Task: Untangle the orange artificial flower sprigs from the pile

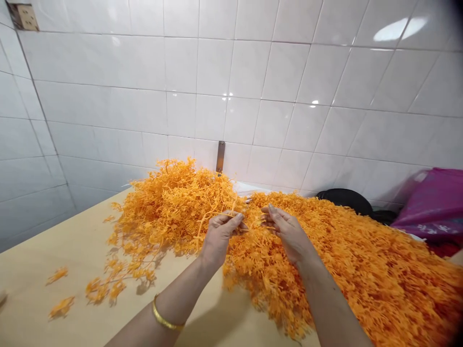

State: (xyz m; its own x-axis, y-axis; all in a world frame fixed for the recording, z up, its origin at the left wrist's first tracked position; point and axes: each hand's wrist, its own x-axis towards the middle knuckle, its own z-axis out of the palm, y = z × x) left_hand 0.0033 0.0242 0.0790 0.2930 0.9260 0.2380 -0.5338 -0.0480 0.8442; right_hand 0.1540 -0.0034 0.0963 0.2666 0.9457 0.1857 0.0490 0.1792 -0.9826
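A heap of orange branching sprigs (173,212) rises on the pale wooden table (47,250), and a wider orange mass (365,274) spreads to the right. My left hand (220,236), with a gold bangle (162,313) on its wrist, pinches thin orange strands above the heap. My right hand (285,233) faces it a short way off, its fingertips closed on strands from the same tangle. A few loose sprigs (58,275) lie apart at the left, and another (61,307) sits nearer the front.
White glazed tiles (217,72) form the wall behind the table, with a metal bracket (220,156) behind the heap and a wall socket (23,17) high at the left. A black rounded object (345,201) and a magenta bag (432,205) sit at the back right.
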